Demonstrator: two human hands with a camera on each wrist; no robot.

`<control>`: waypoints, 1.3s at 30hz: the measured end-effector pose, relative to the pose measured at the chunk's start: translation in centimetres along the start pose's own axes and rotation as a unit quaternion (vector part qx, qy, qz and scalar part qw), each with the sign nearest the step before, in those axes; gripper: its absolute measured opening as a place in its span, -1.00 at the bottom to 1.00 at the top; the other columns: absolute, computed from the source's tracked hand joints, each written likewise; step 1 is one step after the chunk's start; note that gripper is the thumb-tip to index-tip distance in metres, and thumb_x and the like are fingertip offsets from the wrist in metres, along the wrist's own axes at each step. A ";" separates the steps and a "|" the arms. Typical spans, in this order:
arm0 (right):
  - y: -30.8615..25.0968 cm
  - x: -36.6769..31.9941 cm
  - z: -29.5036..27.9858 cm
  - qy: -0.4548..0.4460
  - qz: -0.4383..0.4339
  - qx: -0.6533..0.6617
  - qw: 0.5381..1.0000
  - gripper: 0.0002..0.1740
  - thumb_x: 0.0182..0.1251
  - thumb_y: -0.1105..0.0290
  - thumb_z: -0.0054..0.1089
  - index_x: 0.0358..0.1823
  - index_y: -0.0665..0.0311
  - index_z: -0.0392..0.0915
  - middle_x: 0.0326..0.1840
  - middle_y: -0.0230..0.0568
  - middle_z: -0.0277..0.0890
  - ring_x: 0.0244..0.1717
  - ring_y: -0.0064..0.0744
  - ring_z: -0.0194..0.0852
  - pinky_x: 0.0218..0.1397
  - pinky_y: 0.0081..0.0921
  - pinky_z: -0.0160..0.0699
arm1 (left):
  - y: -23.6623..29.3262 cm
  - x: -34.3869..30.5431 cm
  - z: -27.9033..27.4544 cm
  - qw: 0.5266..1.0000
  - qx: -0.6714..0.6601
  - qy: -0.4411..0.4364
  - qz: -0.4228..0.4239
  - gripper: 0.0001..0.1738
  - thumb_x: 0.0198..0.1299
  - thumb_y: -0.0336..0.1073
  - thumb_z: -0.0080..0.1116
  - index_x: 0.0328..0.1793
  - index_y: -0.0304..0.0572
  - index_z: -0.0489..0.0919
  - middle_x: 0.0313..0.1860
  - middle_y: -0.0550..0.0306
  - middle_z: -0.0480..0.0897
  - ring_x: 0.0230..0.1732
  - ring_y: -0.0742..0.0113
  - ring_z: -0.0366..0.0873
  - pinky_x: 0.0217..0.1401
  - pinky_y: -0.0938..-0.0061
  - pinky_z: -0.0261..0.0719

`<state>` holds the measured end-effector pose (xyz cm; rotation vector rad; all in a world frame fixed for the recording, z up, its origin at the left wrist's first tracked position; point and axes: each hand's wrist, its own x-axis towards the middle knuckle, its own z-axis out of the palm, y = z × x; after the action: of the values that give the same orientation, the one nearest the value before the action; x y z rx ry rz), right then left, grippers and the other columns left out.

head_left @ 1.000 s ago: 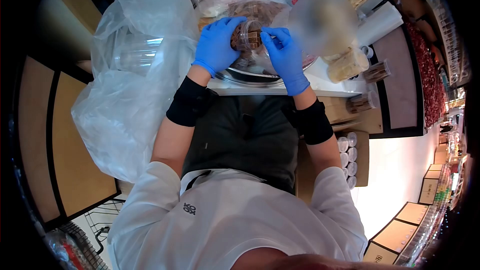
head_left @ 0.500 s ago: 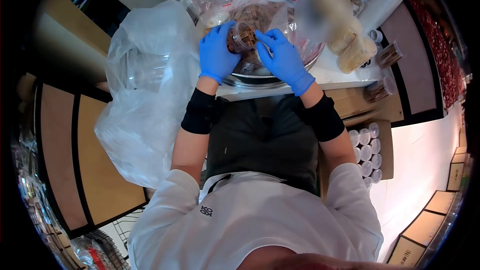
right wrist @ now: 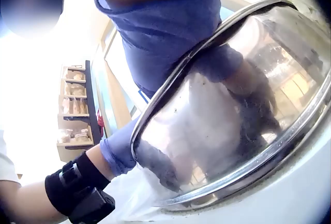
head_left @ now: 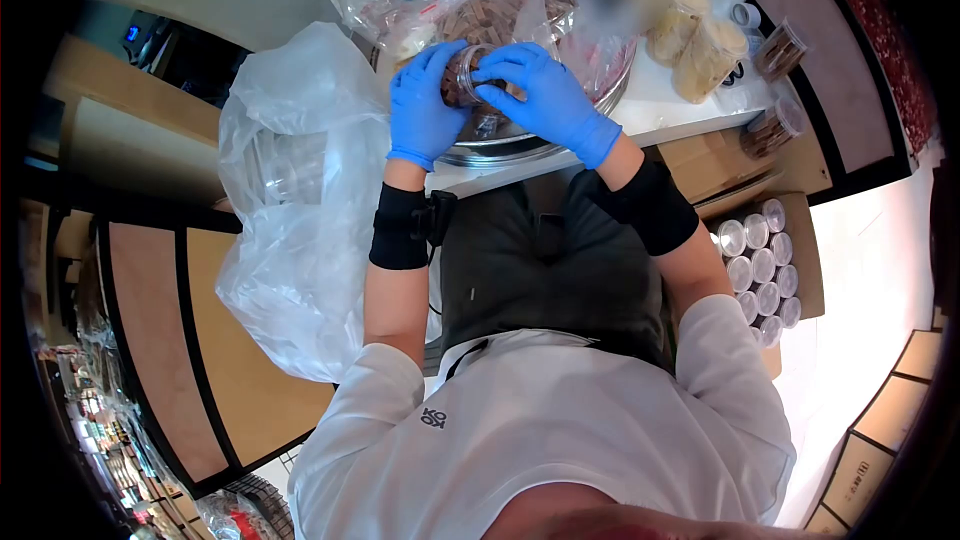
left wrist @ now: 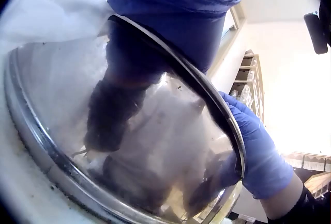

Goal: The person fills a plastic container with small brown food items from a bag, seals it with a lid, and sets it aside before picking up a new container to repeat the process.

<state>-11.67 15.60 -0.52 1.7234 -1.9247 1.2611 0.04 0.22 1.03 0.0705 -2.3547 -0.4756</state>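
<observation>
My blue-gloved left hand [head_left: 425, 108] grips a clear plastic jar [head_left: 456, 80] holding brown pieces, tilted over a wide steel bowl [head_left: 505, 154]. Thumb and fingers of my gloved right hand [head_left: 548, 100] curve around the jar's mouth from the right. Loose brown stick-shaped pieces [head_left: 490, 16] lie in clear plastic inside the bowl, just beyond the jar. Both wrist views look at the bowl's shiny outer wall [left wrist: 160, 120], whose rim hides the fingers and the jar.
A large translucent plastic bag [head_left: 290, 240] hangs at the left. Jars of pale food [head_left: 710, 60] stand on the counter's right, with jars of brown pieces [head_left: 780, 50] beyond them. Below at the right, a cardboard box [head_left: 800, 210] holds several lidded containers [head_left: 765, 265].
My right hand has shifted from fingertips at the jar's opening to fingers and thumb spread around its mouth. The left hand keeps its grip. The head view has turned.
</observation>
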 end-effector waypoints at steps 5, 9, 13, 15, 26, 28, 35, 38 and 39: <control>-0.3 -0.2 -0.2 0.015 0.000 0.006 1.000 -0.69 0.25 0.27 0.36 0.01 0.12 0.67 0.08 -0.28 0.58 0.13 -0.14 0.51 0.22 -0.27 0.52 | 0.0 -0.1 0.1 1.000 -0.007 0.011 -0.003 -0.22 -0.25 -0.34 0.56 0.24 -0.03 0.55 0.05 -0.01 0.63 0.05 -0.02 0.62 0.13 0.23 0.59; 0.1 0.4 -0.1 0.021 -0.091 -0.034 0.995 -0.70 0.28 0.31 0.33 0.05 0.11 0.67 0.17 -0.29 0.57 0.11 -0.16 0.54 0.19 -0.31 0.56 | 0.0 -0.1 0.1 0.999 -0.016 0.021 -0.019 -0.20 -0.29 -0.37 0.55 0.25 -0.05 0.54 0.06 -0.01 0.62 0.06 -0.01 0.61 0.14 0.24 0.59; -0.7 0.1 -0.3 0.087 0.004 0.035 0.996 -0.71 0.34 0.25 0.22 0.06 0.07 0.67 0.16 -0.22 0.58 0.08 -0.10 0.58 0.14 -0.25 0.60 | 0.0 -0.2 -0.1 0.999 0.000 0.024 -0.037 -0.18 -0.29 -0.38 0.53 0.26 -0.08 0.52 0.07 -0.02 0.61 0.08 -0.01 0.61 0.17 0.24 0.58; -0.2 -0.4 -0.7 0.069 0.045 0.015 0.996 -0.67 0.34 0.24 0.22 0.10 0.09 0.64 0.20 -0.19 0.55 0.04 -0.08 0.61 0.09 -0.26 0.64 | -0.4 -0.3 0.1 0.998 -0.005 0.034 -0.048 -0.17 -0.29 -0.38 0.53 0.27 -0.09 0.52 0.07 -0.04 0.60 0.08 -0.01 0.60 0.17 0.24 0.58; -1.0 0.2 -1.5 -0.183 0.094 0.069 0.976 -0.41 0.37 0.14 0.20 0.39 0.13 0.41 0.40 -0.13 0.40 -0.29 -0.22 0.66 -0.09 -0.39 0.64 | -0.7 -1.0 0.1 0.985 0.048 0.090 -0.141 -0.12 -0.31 -0.41 0.53 0.31 -0.07 0.47 0.11 -0.09 0.56 0.11 -0.06 0.59 0.16 0.21 0.59; -0.3 0.0 -0.9 -0.178 0.109 0.090 0.974 -0.43 0.37 0.13 0.22 0.36 0.15 0.44 0.33 -0.10 0.48 -0.33 -0.26 0.66 -0.12 -0.41 0.64 | -0.9 -1.0 0.2 0.984 0.064 0.050 -0.156 -0.11 -0.31 -0.38 0.55 0.32 -0.06 0.47 0.13 -0.10 0.56 0.12 -0.05 0.59 0.15 0.21 0.59; 6.1 0.6 -4.2 0.095 0.252 0.032 0.963 -0.69 0.33 0.21 0.22 -0.03 0.24 0.66 -0.26 -0.03 0.69 -0.35 -0.22 0.66 -0.17 -0.36 0.61 | -0.8 -1.1 0.6 0.983 0.042 0.071 -0.167 -0.09 -0.33 -0.37 0.56 0.32 -0.05 0.46 0.13 -0.07 0.56 0.10 -0.04 0.60 0.14 0.23 0.60; 10.9 1.6 -4.2 -0.070 0.250 -0.156 0.953 -0.72 0.25 0.25 0.21 -0.10 0.23 0.66 -0.23 0.02 0.67 -0.26 -0.02 0.66 -0.11 -0.23 0.62 | -0.9 -1.1 0.6 0.978 0.041 0.069 -0.191 -0.08 -0.33 -0.37 0.56 0.33 -0.05 0.45 0.12 -0.06 0.56 0.10 -0.03 0.60 0.14 0.23 0.60; 11.2 1.6 -4.1 -0.205 0.230 -0.214 0.927 -0.70 0.20 0.24 0.20 -0.10 0.21 0.64 -0.19 0.04 0.66 -0.18 0.09 0.66 -0.06 -0.16 0.62 | -0.8 -1.1 0.6 0.979 0.037 0.071 -0.186 -0.08 -0.33 -0.37 0.56 0.32 -0.05 0.44 0.12 -0.05 0.56 0.10 -0.03 0.60 0.15 0.23 0.59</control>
<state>-23.61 16.62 -1.70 1.4301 -2.7146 0.5281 0.38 -0.13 -0.36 0.5692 -2.2211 -0.5415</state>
